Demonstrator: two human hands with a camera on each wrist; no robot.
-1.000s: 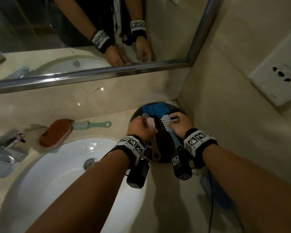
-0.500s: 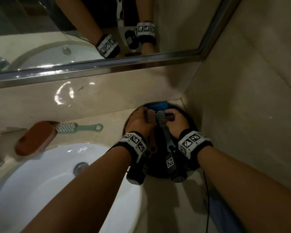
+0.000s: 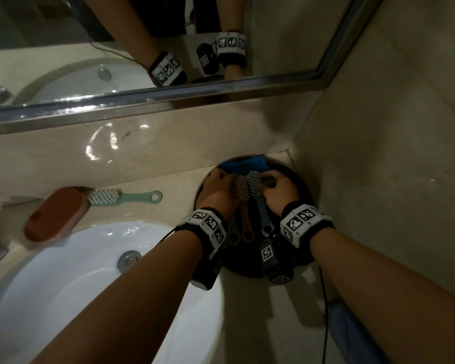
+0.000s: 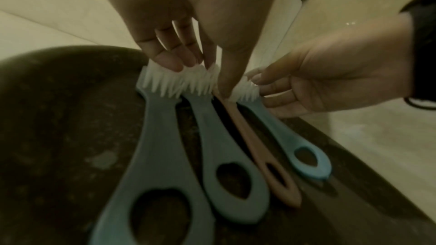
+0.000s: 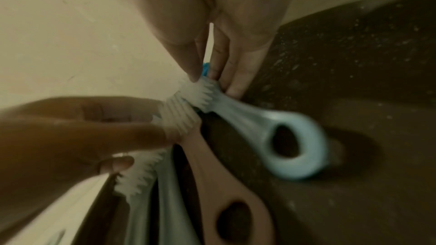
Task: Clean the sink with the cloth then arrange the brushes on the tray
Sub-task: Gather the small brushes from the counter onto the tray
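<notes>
A dark round tray [image 3: 301, 197] sits in the counter's right corner with a folded blue cloth [image 3: 247, 164] at its back. Several brushes lie side by side on the tray [image 4: 59, 118], handles toward me: two grey-blue ones [image 4: 153, 146], a pink brush [image 4: 252, 146] and a blue brush [image 4: 283, 133]. My left hand [image 4: 212, 74] rests its fingertips on the grey-blue bristles and pinches the pink brush's head. My right hand [image 5: 210, 79] pinches the bristle head of the blue brush [image 5: 247, 116]. The white sink [image 3: 63, 298] lies to the left.
A green-handled brush [image 3: 121, 197] and a brown oval scrub brush [image 3: 55, 214] lie on the counter behind the sink. The mirror's metal edge [image 3: 168, 98] runs along the back. A wall [image 3: 378, 179] stands close on the right of the tray.
Both hands have brought the pink and blue brush heads together, so they now lie close beside the other brushes. The head view has tilted downward.
</notes>
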